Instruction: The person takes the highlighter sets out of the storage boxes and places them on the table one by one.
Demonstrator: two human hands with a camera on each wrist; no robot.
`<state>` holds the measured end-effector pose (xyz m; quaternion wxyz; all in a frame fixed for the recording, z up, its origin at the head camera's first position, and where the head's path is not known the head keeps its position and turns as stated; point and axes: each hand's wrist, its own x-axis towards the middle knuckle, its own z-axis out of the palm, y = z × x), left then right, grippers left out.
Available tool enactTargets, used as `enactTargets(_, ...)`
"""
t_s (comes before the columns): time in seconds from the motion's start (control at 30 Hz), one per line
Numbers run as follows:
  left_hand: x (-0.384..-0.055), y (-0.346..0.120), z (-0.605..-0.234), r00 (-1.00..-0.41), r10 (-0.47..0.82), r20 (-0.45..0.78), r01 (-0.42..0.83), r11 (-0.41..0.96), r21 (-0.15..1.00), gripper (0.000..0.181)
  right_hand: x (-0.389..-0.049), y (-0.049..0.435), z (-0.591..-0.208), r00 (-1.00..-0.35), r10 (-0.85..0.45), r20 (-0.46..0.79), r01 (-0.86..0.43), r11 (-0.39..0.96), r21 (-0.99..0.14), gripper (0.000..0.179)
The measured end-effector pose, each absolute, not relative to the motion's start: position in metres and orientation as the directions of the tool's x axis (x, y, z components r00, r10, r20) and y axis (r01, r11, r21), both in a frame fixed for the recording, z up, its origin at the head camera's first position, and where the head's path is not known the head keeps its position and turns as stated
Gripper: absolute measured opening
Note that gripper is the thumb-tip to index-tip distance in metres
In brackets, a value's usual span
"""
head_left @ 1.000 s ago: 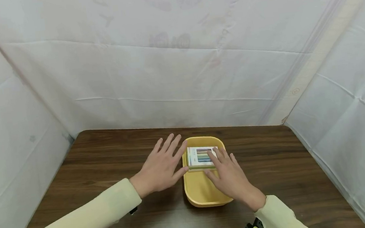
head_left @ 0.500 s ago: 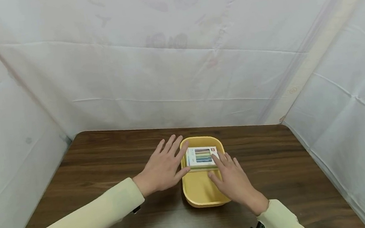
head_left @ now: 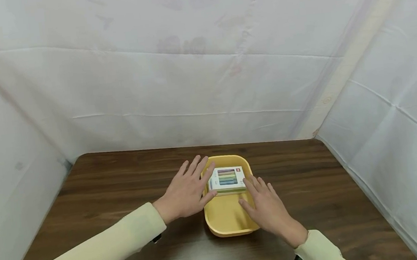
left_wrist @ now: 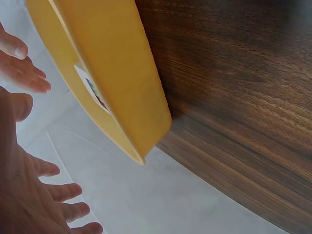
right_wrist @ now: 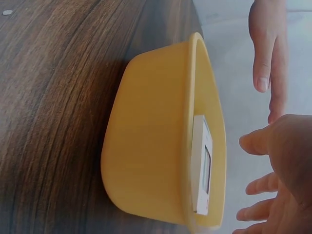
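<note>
Now my right hand (head_left: 269,206) had drawn back, uncovering more of the white box (head_left: 227,179) in the lower-centre yellow basket (head_left: 226,215); it and my left hand (head_left: 184,192), fingers loosely spread, gripped nothing.

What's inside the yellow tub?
A white box with colored stripes on top sits in the far half of the tub; nearer, the yellow bottom shows. The box hides whatever is right under it.
</note>
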<state>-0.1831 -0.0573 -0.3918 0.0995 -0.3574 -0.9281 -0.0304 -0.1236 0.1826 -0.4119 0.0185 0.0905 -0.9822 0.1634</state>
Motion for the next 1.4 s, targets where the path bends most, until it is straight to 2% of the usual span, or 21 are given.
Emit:
enactTargets(0.47, -0.189, -0.051, -0.4, -0.699, 0.683, 0.211, 0.693, 0.72, -0.038, 0.071, -0.12, 0.188, -0.42, -0.991, -0.122, 0.057, -0.134, 0.927, -0.349, 0.065)
enactTargets(0.87, -0.191, -0.044, -0.403, -0.703, 0.694, 0.154, 0.702, 0.713, -0.01, 0.071, -0.12, 0.194, -0.427, -0.995, -0.083, 0.058, -0.1, 0.902, -0.42, 0.063)
enactTargets(1.03, -0.193, -0.041, -0.407, -0.693, 0.701, 0.168, 0.711, 0.703, 0.001, 0.07, -0.12, 0.196, -0.43, -0.996, -0.059, 0.074, -0.085, 0.895, -0.438, 0.063)
enactTargets(1.4, -0.198, -0.036, -0.414, -0.688, 0.703, 0.18, 0.713, 0.701, -0.013, 0.07, -0.119, 0.198, -0.433, -1.0, -0.013, 0.027, -0.023, 0.906, -0.423, 0.065)
